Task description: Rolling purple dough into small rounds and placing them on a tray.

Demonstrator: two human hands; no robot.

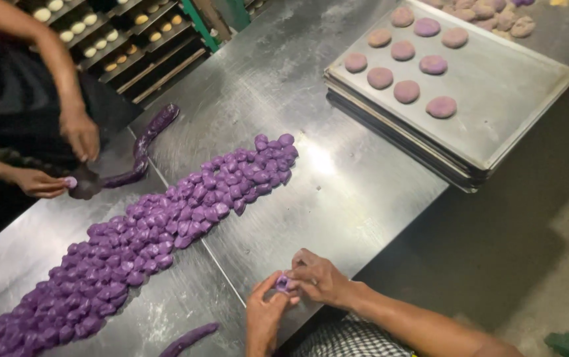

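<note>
At the near edge of the steel desk (337, 198), the person's left hand (264, 317) and right hand (321, 277) meet over one small purple dough piece (283, 284). The fingers of both hands are curled close around it, nearly closed, with thumbs and forefingers pinching from either side; the piece sits between the fingertips just above the desk edge, mostly covered, so its exact shape is hard to make out.

To the left and farther in, a long heap of cut purple dough pieces (145, 238) runs diagonally across the desk, well apart from the hands. A short purple dough strip (188, 338) lies near the left hand. At far right stands a stack of metal baking trays (516, 99), the top one carrying flattened purple rounds (406, 69) in rows.

Across the desk at far left, a co-worker's hands (79, 135) work at the end of a dark purple dough rope (142, 149), one holding a small pale piece.

Shaping such a small piece well would call for light, even pressure from both thumbs, turning it between the fingertips so the edges stay uniform, and keeping it over the desk rather than past its edge.
</note>
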